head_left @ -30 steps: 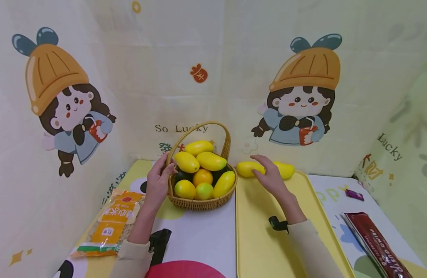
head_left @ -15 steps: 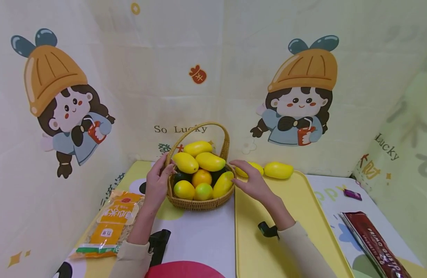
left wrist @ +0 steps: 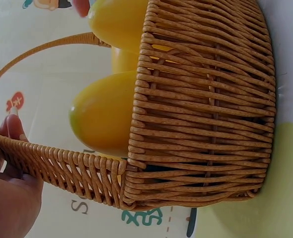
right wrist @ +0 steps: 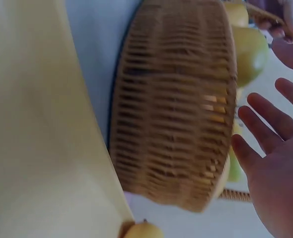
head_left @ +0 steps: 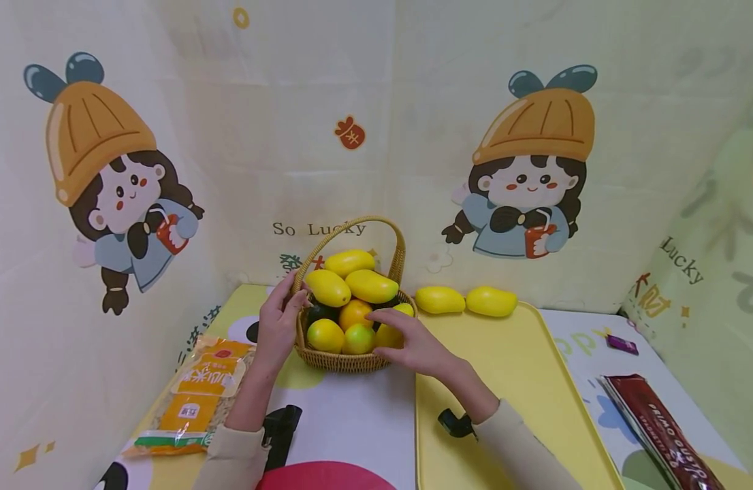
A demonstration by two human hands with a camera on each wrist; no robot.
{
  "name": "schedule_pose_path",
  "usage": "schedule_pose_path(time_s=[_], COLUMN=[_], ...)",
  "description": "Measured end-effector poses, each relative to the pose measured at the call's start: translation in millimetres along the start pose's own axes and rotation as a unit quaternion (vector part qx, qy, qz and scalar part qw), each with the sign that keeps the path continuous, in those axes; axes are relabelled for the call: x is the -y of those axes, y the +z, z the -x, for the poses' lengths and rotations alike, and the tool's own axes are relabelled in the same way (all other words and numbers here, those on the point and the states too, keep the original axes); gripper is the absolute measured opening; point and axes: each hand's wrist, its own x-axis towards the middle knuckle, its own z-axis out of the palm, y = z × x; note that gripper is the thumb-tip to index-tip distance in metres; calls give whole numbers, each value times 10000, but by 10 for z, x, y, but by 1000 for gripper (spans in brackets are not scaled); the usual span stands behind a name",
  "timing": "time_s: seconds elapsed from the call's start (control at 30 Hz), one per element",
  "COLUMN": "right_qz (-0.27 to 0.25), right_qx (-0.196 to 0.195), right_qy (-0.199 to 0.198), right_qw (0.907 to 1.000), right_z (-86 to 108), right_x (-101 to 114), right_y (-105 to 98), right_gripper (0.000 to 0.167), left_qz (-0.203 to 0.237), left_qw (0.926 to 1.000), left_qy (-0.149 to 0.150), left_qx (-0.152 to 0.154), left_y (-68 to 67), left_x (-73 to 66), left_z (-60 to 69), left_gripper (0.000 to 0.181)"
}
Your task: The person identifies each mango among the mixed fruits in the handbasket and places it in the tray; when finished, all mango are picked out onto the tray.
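Observation:
A wicker basket stands on the table, heaped with yellow mangoes, an orange, a yellow-green round fruit and dark fruit partly hidden underneath. My left hand grips the left side of its handle, fingers and thumb on either side of the wicker. Over the front right of the basket is my right hand, fingers spread and holding nothing. It partly covers the mango at that side. In the right wrist view, the fingers reach past the rim, close to the fruit.
To the basket's right lies a yellow tray, with two mangoes at its far end. An orange-labelled food bag is at left. At right are a dark red spaghetti packet and a small purple packet.
My right hand has moved left from the mangoes at the tray's far end to over the basket's front right. The left hand stays on the handle.

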Motion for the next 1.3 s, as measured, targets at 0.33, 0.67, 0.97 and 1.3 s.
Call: schedule_pose_path(time_s=[0.33,0.67,0.97,1.3], right_qz=[123,370,371,195], right_qx=[99,239,279,53], right_qy=[-74,365,473,362], right_qw=[9998,9984,9978,9991], right_z=[-94,-164,-199,-201], right_x=[73,97,110,75], right_y=[205,251,277,279], right_gripper=[53,57,55,55], left_qz=[-10,-32,-48,-158], left_qw=[10000,9999,9999,9998], left_qy=[86,100,15,13], left_qx=[-19,-99,-124,-140], left_y=[22,27,20,15], left_x=[26,19,14,17], left_z=[3,1,12,-1], left_gripper=[47,47,47,47])
